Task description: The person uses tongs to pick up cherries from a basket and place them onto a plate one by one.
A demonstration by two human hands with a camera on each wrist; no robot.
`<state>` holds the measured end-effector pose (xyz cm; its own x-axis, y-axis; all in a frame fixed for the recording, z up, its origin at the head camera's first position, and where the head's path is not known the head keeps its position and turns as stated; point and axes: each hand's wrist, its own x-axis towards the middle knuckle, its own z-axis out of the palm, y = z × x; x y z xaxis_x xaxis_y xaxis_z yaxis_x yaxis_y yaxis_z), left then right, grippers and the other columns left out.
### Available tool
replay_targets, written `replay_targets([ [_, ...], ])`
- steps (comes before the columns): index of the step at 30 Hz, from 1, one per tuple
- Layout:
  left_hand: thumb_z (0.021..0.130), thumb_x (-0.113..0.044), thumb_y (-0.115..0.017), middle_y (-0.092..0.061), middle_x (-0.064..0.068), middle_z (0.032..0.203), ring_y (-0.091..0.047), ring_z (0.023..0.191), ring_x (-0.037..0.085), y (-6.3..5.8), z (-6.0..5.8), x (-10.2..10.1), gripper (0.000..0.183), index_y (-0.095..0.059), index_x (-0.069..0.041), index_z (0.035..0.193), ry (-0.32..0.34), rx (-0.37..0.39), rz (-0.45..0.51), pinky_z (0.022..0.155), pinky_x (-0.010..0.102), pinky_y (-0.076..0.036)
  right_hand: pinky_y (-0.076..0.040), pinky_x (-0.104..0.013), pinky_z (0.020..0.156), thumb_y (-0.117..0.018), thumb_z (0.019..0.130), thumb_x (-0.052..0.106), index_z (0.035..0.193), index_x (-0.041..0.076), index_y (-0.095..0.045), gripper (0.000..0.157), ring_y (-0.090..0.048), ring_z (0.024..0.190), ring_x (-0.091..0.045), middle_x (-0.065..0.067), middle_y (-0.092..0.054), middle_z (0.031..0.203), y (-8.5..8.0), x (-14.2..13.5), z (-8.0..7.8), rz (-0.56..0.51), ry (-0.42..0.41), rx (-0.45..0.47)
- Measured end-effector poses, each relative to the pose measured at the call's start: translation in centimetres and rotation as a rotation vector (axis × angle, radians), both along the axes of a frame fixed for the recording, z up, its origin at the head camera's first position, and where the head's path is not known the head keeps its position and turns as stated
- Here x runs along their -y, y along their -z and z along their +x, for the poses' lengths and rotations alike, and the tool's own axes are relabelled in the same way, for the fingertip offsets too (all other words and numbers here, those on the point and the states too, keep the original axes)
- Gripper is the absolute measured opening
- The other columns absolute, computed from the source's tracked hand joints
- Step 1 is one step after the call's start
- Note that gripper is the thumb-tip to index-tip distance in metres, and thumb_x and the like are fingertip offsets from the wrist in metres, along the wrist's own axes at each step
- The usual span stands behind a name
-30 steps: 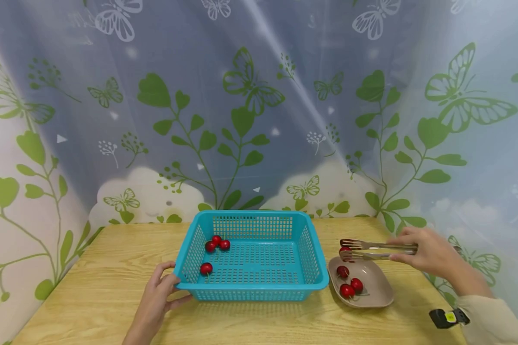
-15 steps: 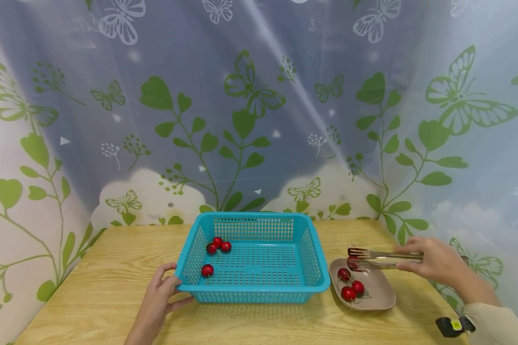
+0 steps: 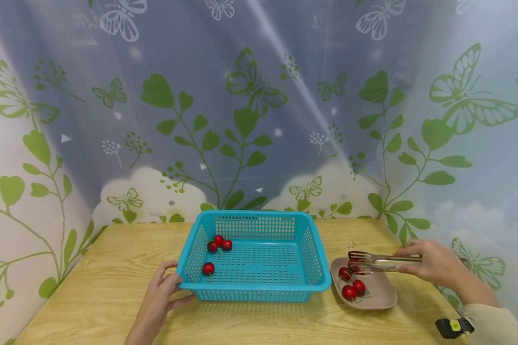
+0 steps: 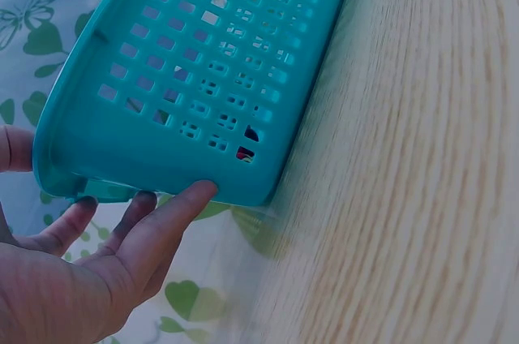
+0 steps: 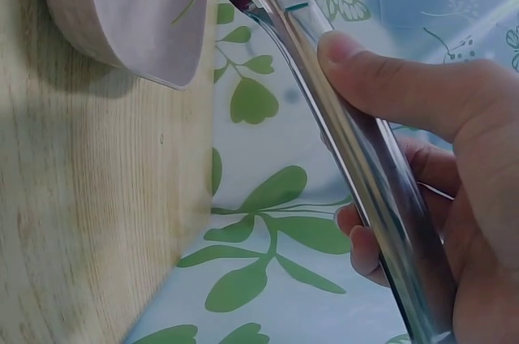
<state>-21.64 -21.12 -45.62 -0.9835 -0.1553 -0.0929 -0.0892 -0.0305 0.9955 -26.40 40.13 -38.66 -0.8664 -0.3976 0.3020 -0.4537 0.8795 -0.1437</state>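
My left hand (image 3: 155, 292) grips the near left corner of a blue plastic basket (image 3: 259, 288), fingers at the rim and thumb against the front wall, as the left wrist view shows. Several red cherries (image 3: 208, 268) lie in the basket's left part. My right hand (image 3: 433, 263) holds metal tongs (image 3: 386, 258) with fork-shaped ends, thumb on one arm and fingers on the other. The tong ends are over the far side of a beige dish (image 3: 382, 297), around a cherry that they mostly hide. Other cherries (image 3: 349, 292) sit in the dish's left part.
Basket and dish stand side by side on a light wooden table (image 3: 99, 287). A curtain (image 3: 259, 143) printed with green leaves and butterflies hangs behind the table and along its sides.
The tongs and right hand have moved slightly right and down, from the dish's far left edge to over its far side. My left hand keeps its place at the basket corner.
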Motion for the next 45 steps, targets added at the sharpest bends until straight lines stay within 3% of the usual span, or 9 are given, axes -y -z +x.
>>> replay_targets([
  [1,0.1,-0.014,-0.047,-0.054,0.03,0.143,-0.073,0.103,0.024,0.0,0.0,0.0,0.045,-0.039,-0.009,0.144,0.001,-0.002,0.0,0.088,0.053,-0.066,-0.06,-0.065,0.081,-0.087,0.078,0.031,0.104,0.016,-0.082,0.03,-0.067,0.108,-0.052,-0.028,-0.073,0.115,0.0,0.0,0.0,0.001,0.005,0.008],
  [4,0.101,-0.015,-0.047,-0.053,0.031,0.144,-0.072,0.103,0.023,0.0,0.0,0.0,0.046,-0.038,-0.008,0.145,0.009,-0.007,-0.001,0.089,0.054,-0.066,-0.059,-0.068,0.083,-0.087,0.078,0.031,0.105,0.016,-0.082,0.031,-0.065,0.11,-0.055,-0.033,-0.07,0.119,0.0,-0.1,0.0,0.001,0.02,0.032],
  [16,0.101,-0.014,-0.046,-0.051,0.032,0.146,-0.072,0.102,0.022,0.3,-0.2,0.1,0.047,-0.036,-0.008,0.147,0.01,-0.001,-0.007,0.089,0.054,-0.066,-0.061,-0.064,0.079,-0.087,0.079,0.033,0.105,0.019,-0.082,0.03,-0.065,0.111,-0.053,-0.034,-0.068,0.122,0.4,-0.4,-0.1,-0.014,0.032,0.075],
  [28,0.101,-0.015,-0.047,-0.058,0.028,0.138,-0.073,0.1,0.023,0.1,0.1,0.0,0.044,-0.04,-0.01,0.144,0.0,-0.008,-0.006,0.089,0.054,-0.066,-0.061,-0.062,0.078,-0.086,0.08,0.033,0.105,0.018,-0.081,0.029,-0.065,0.112,-0.053,-0.035,-0.068,0.122,0.7,-0.8,-0.1,-0.014,0.025,0.097],
  [38,0.1,-0.014,-0.048,-0.061,0.026,0.135,-0.073,0.099,0.022,0.0,0.1,0.0,0.044,-0.041,-0.01,0.143,-0.002,-0.002,-0.003,0.089,0.054,-0.066,-0.063,-0.053,0.071,-0.086,0.08,0.033,0.105,0.019,-0.081,0.029,-0.072,0.098,-0.04,-0.022,-0.074,0.116,1.2,-1.2,0.3,-0.005,0.029,0.089],
  [45,0.1,-0.013,-0.048,-0.062,0.025,0.133,-0.073,0.098,0.022,0.0,0.1,0.0,0.043,-0.042,-0.011,0.142,-0.004,-0.003,0.003,0.089,0.054,-0.066,-0.062,-0.058,0.074,-0.086,0.08,0.035,0.104,0.019,-0.081,0.029,-0.071,0.101,-0.045,-0.028,-0.072,0.118,1.4,-1.2,0.3,0.006,0.039,0.087],
])
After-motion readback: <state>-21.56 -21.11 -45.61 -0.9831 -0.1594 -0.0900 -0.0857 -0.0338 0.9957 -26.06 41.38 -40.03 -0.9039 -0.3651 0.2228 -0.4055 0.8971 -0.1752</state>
